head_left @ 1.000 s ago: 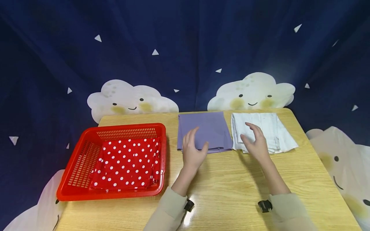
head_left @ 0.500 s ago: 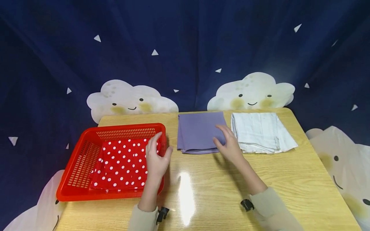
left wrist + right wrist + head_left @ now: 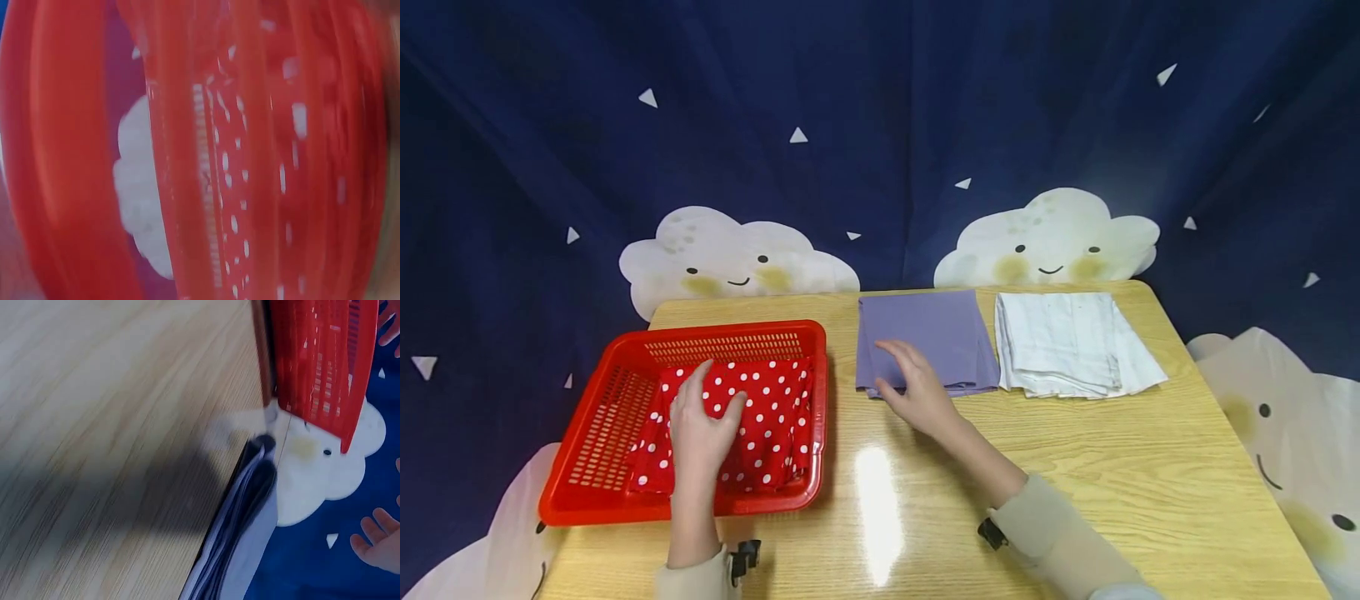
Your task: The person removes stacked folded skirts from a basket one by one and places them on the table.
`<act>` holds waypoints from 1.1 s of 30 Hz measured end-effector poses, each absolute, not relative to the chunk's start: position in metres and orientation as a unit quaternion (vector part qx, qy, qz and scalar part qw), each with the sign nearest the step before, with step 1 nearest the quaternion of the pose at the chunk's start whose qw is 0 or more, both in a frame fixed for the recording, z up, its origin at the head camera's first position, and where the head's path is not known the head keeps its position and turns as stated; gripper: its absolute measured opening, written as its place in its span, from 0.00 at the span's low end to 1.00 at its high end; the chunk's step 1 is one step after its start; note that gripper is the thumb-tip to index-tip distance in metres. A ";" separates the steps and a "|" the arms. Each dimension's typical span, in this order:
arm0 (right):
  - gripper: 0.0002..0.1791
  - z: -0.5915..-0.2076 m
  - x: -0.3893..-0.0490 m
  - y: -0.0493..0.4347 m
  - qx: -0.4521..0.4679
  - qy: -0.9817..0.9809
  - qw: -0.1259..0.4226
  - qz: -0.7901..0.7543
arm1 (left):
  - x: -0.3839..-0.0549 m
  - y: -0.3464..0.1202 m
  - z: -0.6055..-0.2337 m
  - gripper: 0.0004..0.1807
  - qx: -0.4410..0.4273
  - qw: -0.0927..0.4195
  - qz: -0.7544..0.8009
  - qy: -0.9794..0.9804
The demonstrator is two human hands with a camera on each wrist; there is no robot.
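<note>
In the head view my left hand (image 3: 703, 429) hovers over a red plastic basket (image 3: 602, 510), its fingers loosely bent and nothing in its grasp. Inside the basket lies a folded red cloth (image 3: 771, 417) with white dots, partly covered by that hand. My right hand (image 3: 921, 396) is over the front left part of a folded purple cloth (image 3: 936, 325), thumb and fingers spread apart. To the right of it lies a folded white cloth (image 3: 1063, 342). The right wrist view shows the purple cloth's layered edge (image 3: 244, 531) and some fingers (image 3: 375, 532) at the right border.
Everything stands on a light wooden table (image 3: 940, 508). A dark blue curtain (image 3: 880, 108) with printed clouds hangs behind its far edge. Red basket slats (image 3: 181, 156) fill the blurred left wrist view.
Both hands have moved left. The left went from beside the purple cloth to over the basket; the right went from the white cloth to the purple one. The cloths and basket stay put.
</note>
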State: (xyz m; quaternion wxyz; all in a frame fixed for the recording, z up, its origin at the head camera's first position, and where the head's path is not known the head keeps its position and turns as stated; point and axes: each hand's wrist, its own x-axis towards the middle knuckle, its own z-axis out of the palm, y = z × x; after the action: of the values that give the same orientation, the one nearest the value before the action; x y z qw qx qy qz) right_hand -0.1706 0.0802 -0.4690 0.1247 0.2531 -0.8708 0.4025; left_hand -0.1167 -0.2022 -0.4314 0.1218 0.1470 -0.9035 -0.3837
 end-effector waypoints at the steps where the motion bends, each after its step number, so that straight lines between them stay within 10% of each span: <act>1: 0.29 -0.469 -0.170 0.075 0.255 -0.870 0.126 0.402 | -0.116 -0.209 -0.431 0.38 0.151 0.118 -0.370 -0.909; 33: 0.37 -0.445 -0.158 -0.043 0.249 -0.889 -0.034 0.383 | -0.129 -0.340 -0.474 0.49 0.106 -0.095 -0.290 -0.946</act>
State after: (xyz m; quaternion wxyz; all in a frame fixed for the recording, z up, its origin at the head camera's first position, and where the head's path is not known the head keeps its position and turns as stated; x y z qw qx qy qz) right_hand -0.1581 -0.0435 -0.4453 -0.0340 0.2492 -0.8890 0.3826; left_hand -0.1292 -0.3396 -0.4739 -0.0948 0.1064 -0.9465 -0.2897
